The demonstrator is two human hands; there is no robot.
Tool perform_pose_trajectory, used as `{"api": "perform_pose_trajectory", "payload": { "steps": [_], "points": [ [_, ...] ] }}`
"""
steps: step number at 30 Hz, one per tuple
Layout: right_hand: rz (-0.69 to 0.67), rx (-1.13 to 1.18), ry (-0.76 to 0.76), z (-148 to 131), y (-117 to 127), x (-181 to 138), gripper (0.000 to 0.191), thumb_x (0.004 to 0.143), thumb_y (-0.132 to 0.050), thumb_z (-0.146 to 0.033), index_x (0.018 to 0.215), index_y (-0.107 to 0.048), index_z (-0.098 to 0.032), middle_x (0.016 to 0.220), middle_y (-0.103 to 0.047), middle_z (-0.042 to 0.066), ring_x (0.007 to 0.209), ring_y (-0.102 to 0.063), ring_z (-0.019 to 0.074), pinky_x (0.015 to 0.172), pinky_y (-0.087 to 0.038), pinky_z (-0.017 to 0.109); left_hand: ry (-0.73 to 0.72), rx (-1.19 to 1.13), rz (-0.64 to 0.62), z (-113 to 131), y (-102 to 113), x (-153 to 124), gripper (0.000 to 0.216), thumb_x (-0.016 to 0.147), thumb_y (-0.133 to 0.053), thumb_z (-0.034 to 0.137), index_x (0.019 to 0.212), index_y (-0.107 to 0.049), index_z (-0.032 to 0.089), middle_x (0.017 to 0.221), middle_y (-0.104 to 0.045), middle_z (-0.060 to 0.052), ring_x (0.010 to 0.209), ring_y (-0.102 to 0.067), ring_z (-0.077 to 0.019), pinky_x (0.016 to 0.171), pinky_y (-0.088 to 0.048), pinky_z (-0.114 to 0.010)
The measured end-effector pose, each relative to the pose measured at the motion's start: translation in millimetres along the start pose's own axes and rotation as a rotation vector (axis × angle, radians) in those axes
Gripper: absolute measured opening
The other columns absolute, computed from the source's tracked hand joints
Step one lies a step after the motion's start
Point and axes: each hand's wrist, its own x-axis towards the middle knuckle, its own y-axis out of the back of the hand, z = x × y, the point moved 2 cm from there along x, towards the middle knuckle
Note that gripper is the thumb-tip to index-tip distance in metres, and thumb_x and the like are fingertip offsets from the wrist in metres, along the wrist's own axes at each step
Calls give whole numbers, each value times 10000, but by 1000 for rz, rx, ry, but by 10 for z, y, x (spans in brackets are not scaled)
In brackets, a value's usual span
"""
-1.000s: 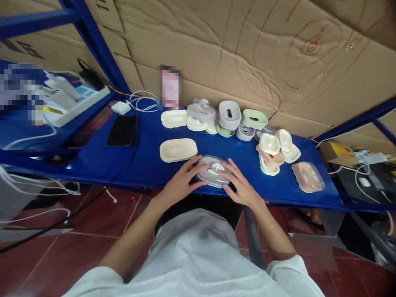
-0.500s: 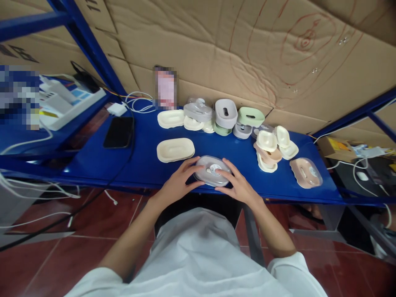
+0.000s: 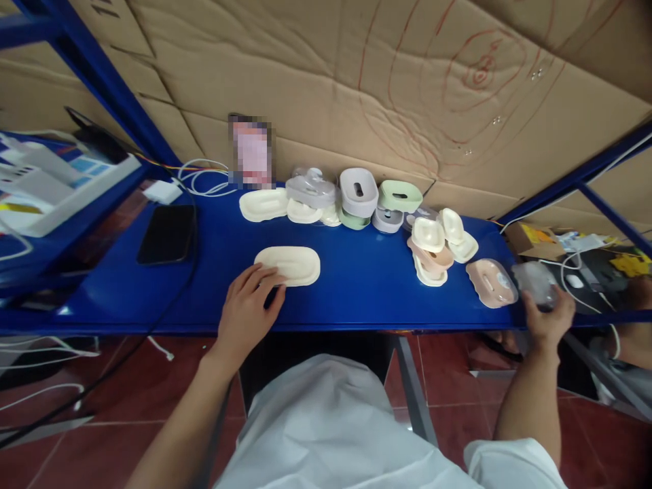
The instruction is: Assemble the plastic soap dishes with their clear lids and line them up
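My right hand (image 3: 547,319) is out at the right end of the blue shelf (image 3: 356,285), fingers curled around a clear-lidded container (image 3: 534,282) that it holds just past the shelf's edge, beside the pinkish lidded container (image 3: 492,282) lying flat there. My left hand (image 3: 247,309) rests loosely open, fingertips touching the near rim of a cream oval tray (image 3: 288,265) at the middle of the shelf; it grips nothing.

To do this well, I judge that I want the held container lowered flat next to the pinkish one, fully on the shelf rather than overhanging the edge, and clear of the tilted stack of cream and pink pieces (image 3: 432,251) near it, which looks easy to topple. With the left, I would take the cream tray by both long sides rather than drag it by its rim, since it seems light and likely to skid on the smooth surface.

The held container is blurred and partly covered by my fingers, so I cannot tell whether its lid is seated or what is inside. The cluster of grey and green pieces (image 3: 356,197) at the back overlaps too much to count. A black phone (image 3: 167,234) lies to the left with cables near it, and the upright item (image 3: 250,151) against the cardboard is pixelated out.
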Motion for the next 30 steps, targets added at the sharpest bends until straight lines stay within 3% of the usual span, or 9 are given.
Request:
{"api": "perform_pose_trajectory", "payload": {
  "steps": [4, 7, 9, 12, 15, 18, 24, 28, 30],
  "points": [
    [-196, 36, -46, -73, -66, -153, 638, 815, -691, -792, 1094, -752, -222, 1206, -659, 259, 1198, -688, 441, 932, -561, 600, -79, -42, -81, 40, -32, 7, 218, 1073, -571, 280, 1187, -747, 220, 1300, -769, -100, 1345, -652, -323, 1149, -513, -532],
    [-149, 47, -76, -173, -16, -241, 747, 877, -612, -781, 1276, -703, -156, 1370, -597, 339, 1380, -585, 487, 1038, -500, 661, -119, -71, -141, 72, -53, 13, 258, 1084, -550, 292, 1233, -751, 226, 1320, -767, -94, 1318, -669, -307, 1175, -487, -542],
    [-46, 55, -84, -333, 17, -330, 745, 1000, -440, -714, 1397, -630, -113, 1447, -550, 375, 1465, -514, 475, 1135, -421, 681, -119, -82, -175, 101, -69, 31, 286, 1087, -539, 301, 1266, -754, 238, 1320, -768, -91, 1278, -687, -301, 1143, -505, -534],
    [-62, 125, 29, -872, -34, -532, 616, 1073, -367, -607, 1374, -671, -163, 1360, -669, 292, 1366, -614, 392, 1158, -452, 586, -121, -91, -207, 169, -105, 86, 285, 1089, -537, 319, 1230, -780, 266, 1273, -781, -84, 1202, -716, -295, 1024, -554, -492],
    [-388, 241, 360, -1672, -195, -738, 545, 1021, -571, -595, 1365, -701, -192, 1365, -715, 200, 1330, -638, 373, 1137, -480, 568, -135, -107, -226, 227, -147, 143, 274, 1089, -547, 338, 1189, -794, 274, 1265, -778, -84, 1173, -723, -292, 979, -554, -478],
    [-487, 230, 403, -2273, -300, -820, 521, 1050, -561, -545, 1393, -684, -172, 1348, -725, 197, 1285, -640, 355, 1089, -478, 520, -131, -136, -243, 217, -171, 170, 271, 1089, -547, 343, 1187, -791, 277, 1285, -765, -89, 1191, -714, -287, 986, -550, -471],
    [-475, 316, 404, -2767, -164, -915, 354, 1085, -538, -417, 1277, -743, -202, 1191, -775, 138, 1126, -685, 312, 1027, -450, 482, -91, -187, -212, 115, -145, 172, 254, 1077, -558, 305, 1179, -785, 253, 1361, -724, -109, 1279, -682, -297, 1093, -530, -513],
    [-536, 575, 540, -3170, 70, -1106, 248, 1083, -591, -316, 1275, -726, -238, 1235, -776, 103, 1176, -703, 287, 1046, -484, 475, -148, -225, -274, 158, -135, 162, 223, 1074, -577, 298, 1169, -775, 263, 1369, -730, -88, 1279, -686, -285, 1098, -541, -508],
    [-606, 735, 583, -3403, 147, -1196, 237, 1083, -594, -280, 1287, -712, -250, 1255, -776, 91, 1225, -703, 280, 1087, -505, 485, -178, -250, -275, 192, -123, 155, 258, 1074, -597, 305, 1291, -736, 283, 1426, -707, -86, 1316, -667, -279, 1117, -545, -498]
  ]
}}
